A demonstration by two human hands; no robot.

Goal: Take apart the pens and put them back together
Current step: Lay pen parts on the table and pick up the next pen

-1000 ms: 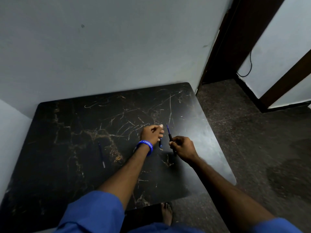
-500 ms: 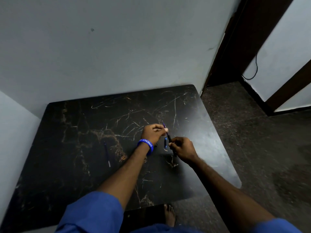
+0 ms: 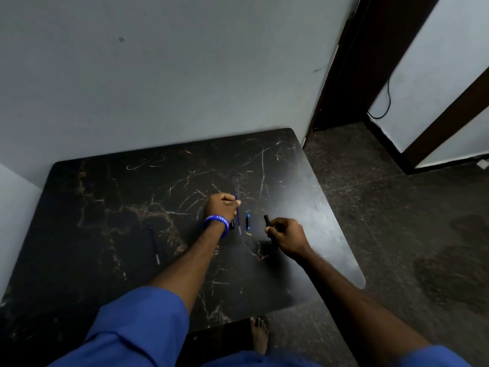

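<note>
Change: half a second ago both hands met on one pen; now they are apart — the thin refill has come out with the left hand, and the dark barrel has stayed with the right
Left hand (image 3: 221, 207): closed into a fist, thumb and forefinger pinching the blue refill (image 3: 237, 211), which stands nearly upright with its lower tip near or on the table — I cannot tell whether it touches
Right hand (image 3: 287, 238): fingers curled around the black barrel (image 3: 267, 220), whose open end pokes out above the knuckles, tilted up and away from the person
Between the hands: a short blue cap (image 3: 248, 221) lies on the table (image 3: 105, 234), just beside the refill; a small dark piece (image 3: 232, 224) lies by the left wrist, partly hidden — too small to name with certainty
Off to the left: a second refill (image 3: 154, 243) lies flat, well apart from the hands — likely from another pen
Wristband (image 3: 217, 222): blue, on the left wrist
Meaning for the task: this pen looks fully taken apart — barrel, refill and cap are all separate
Next, as a judgement: either set these parts down or begin refitting, sliding the refill back into the barrel's open end; the refill is slim and the bore narrow, so alignment will matter
</note>
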